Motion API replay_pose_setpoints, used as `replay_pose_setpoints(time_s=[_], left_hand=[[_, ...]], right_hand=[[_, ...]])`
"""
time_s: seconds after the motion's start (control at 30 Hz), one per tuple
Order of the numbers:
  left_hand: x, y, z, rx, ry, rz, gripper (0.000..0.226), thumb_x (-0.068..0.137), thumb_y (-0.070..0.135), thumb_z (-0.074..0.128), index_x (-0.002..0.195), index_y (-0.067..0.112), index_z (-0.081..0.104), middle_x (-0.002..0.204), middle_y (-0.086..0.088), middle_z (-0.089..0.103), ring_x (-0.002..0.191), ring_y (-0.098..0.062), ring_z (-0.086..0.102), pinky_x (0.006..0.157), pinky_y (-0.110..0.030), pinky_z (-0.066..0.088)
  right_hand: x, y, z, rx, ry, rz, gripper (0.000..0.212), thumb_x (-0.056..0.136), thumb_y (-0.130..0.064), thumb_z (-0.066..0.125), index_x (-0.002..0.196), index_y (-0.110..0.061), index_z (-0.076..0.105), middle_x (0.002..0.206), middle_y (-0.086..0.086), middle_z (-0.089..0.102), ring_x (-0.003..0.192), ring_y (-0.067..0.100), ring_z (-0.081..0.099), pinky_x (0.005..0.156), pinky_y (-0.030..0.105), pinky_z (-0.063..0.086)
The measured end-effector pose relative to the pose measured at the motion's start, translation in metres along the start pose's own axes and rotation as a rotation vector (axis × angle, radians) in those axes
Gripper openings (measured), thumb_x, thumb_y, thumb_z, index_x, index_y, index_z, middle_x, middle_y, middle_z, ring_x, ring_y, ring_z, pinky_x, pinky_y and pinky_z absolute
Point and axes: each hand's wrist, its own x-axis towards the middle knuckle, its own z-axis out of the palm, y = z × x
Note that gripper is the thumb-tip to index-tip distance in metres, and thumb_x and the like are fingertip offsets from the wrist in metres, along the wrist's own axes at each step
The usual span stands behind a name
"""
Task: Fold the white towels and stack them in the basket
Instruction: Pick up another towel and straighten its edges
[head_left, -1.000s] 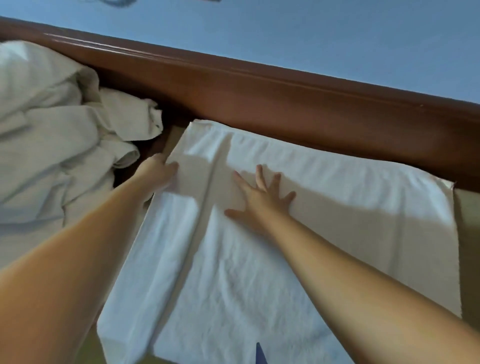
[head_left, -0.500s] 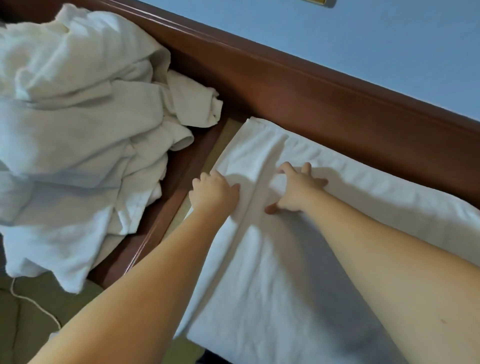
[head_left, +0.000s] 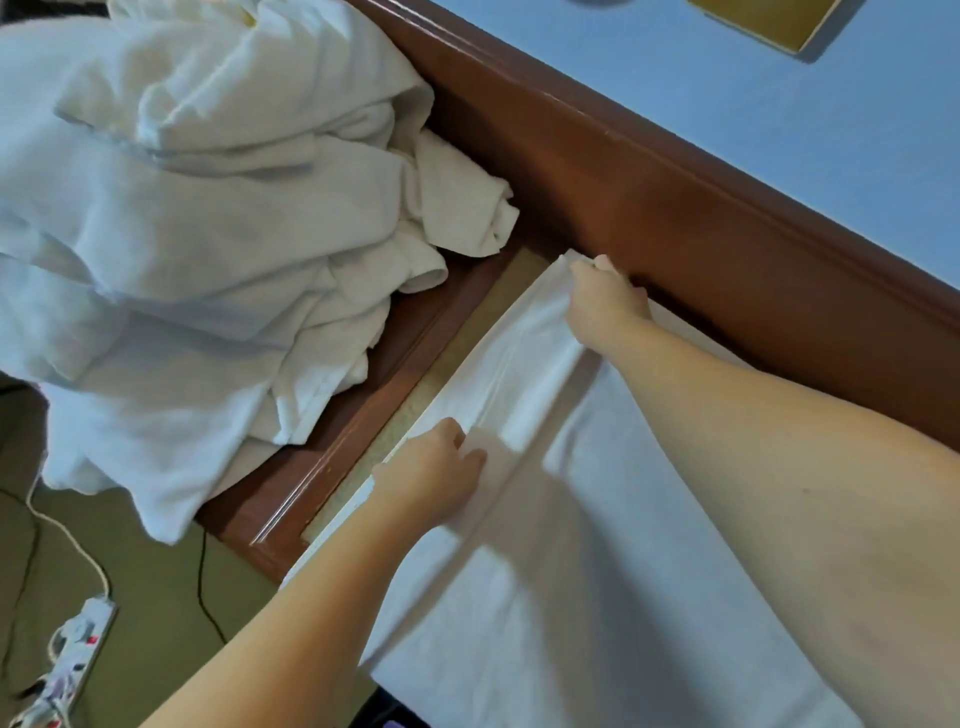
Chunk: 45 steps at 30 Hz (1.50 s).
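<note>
Folding one side of the white towel (head_left: 597, 597) over on the wooden table (head_left: 701, 218).

The left hand (head_left: 434, 480) is pinching the near end of the flap, and the right hand (head_left: 605, 306) is gripping its far corner (both should be moving together, keeping edges even). No basket is showing.

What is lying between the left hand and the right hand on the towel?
In the head view, only the towel's folded strip runs from the left hand to the right hand; nothing else lies there.
</note>
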Motion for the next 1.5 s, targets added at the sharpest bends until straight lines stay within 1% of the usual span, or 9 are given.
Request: replay_pose_setpoints(time_s=[0.13, 0.27, 0.43, 0.53, 0.87, 1.0, 1.07, 1.27, 1.5], left_hand=[[-0.012, -0.028, 0.003, -0.110, 0.024, 0.037, 0.028, 0.097, 0.060, 0.056, 0.095, 0.032, 0.056, 0.086, 0.012, 0.063, 0.081, -0.009, 0.059, 0.077, -0.036, 0.048], [-0.020, -0.040, 0.002, -0.304, 0.118, 0.028, 0.021, 0.102, 0.051, 0.055, 0.091, 0.033, 0.057, 0.076, 0.010, 0.062, 0.069, -0.009, 0.059, 0.059, -0.030, 0.041], [-0.029, -0.044, -0.001, -0.429, 0.326, 0.002, 0.019, 0.108, 0.045, 0.046, 0.100, 0.028, 0.050, 0.069, 0.000, 0.060, 0.065, -0.018, 0.059, 0.057, -0.035, 0.042], [-0.030, -0.049, -0.001, -0.457, 0.401, -0.022, 0.021, 0.107, 0.047, 0.044, 0.099, 0.029, 0.049, 0.067, -0.003, 0.062, 0.065, -0.022, 0.061, 0.057, -0.036, 0.043], [-0.043, -0.076, 0.003, -0.105, 0.235, -0.135, 0.046, 0.097, 0.071, 0.046, 0.083, 0.028, 0.056, 0.076, 0.009, 0.064, 0.075, -0.012, 0.058, 0.076, -0.038, 0.042], [-0.064, -0.106, -0.001, -0.109, 0.081, -0.101, 0.043, 0.089, 0.073, 0.059, 0.081, 0.031, 0.054, 0.075, 0.010, 0.063, 0.071, -0.011, 0.058, 0.063, -0.032, 0.038], [-0.077, -0.122, 0.000, -0.153, 0.043, -0.067, 0.039, 0.095, 0.064, 0.059, 0.080, 0.028, 0.051, 0.070, 0.008, 0.060, 0.066, -0.013, 0.055, 0.060, -0.031, 0.038], [-0.104, -0.151, 0.010, -0.428, 0.188, -0.108, 0.031, 0.102, 0.061, 0.047, 0.093, 0.031, 0.048, 0.067, -0.001, 0.061, 0.061, -0.019, 0.056, 0.057, -0.034, 0.043], [-0.128, -0.197, 0.045, -0.440, 0.228, -0.142, 0.049, 0.092, 0.070, 0.054, 0.080, 0.023, 0.049, 0.068, 0.004, 0.053, 0.060, -0.011, 0.047, 0.058, -0.032, 0.037]], right_hand=[[0.018, 0.004, -0.001, -0.053, 0.064, 0.024, 0.035, 0.104, -0.029, 0.055, 0.136, -0.017, 0.052, 0.140, 0.008, 0.046, 0.131, 0.033, 0.045, 0.102, 0.056, 0.042], [0.023, 0.008, -0.005, -0.062, 0.094, -0.006, 0.039, 0.103, -0.043, 0.059, 0.129, -0.014, 0.059, 0.135, 0.011, 0.053, 0.132, 0.034, 0.046, 0.105, 0.058, 0.039], [0.030, 0.015, 0.000, 0.312, 0.134, 0.062, 0.025, 0.100, -0.040, 0.064, 0.105, -0.016, 0.062, 0.113, 0.008, 0.066, 0.107, 0.032, 0.063, 0.092, 0.044, 0.052], [0.031, 0.015, 0.001, 0.446, 0.184, 0.118, 0.026, 0.102, -0.037, 0.060, 0.107, -0.012, 0.063, 0.108, 0.008, 0.069, 0.102, 0.031, 0.065, 0.084, 0.036, 0.050], [0.030, 0.007, 0.014, 0.060, 0.384, 0.043, 0.029, 0.102, -0.031, 0.063, 0.118, -0.009, 0.053, 0.118, 0.019, 0.063, 0.107, 0.040, 0.062, 0.085, 0.052, 0.052], [0.011, 0.003, 0.029, 0.025, 0.522, -0.153, 0.016, 0.101, -0.023, 0.059, 0.100, -0.007, 0.063, 0.108, 0.016, 0.056, 0.104, 0.039, 0.054, 0.080, 0.050, 0.046], [-0.006, -0.004, 0.042, 0.120, 0.435, -0.261, 0.025, 0.104, -0.024, 0.055, 0.098, -0.004, 0.069, 0.102, 0.017, 0.059, 0.100, 0.040, 0.055, 0.077, 0.050, 0.049], [-0.039, -0.025, 0.050, 0.078, 0.188, -0.193, 0.043, 0.107, -0.023, 0.045, 0.145, -0.006, 0.055, 0.136, 0.020, 0.052, 0.124, 0.040, 0.047, 0.100, 0.049, 0.043], [-0.035, -0.043, 0.037, 0.023, 0.067, -0.107, 0.044, 0.106, -0.020, 0.042, 0.147, -0.008, 0.048, 0.148, 0.019, 0.044, 0.132, 0.040, 0.045, 0.108, 0.047, 0.039]])
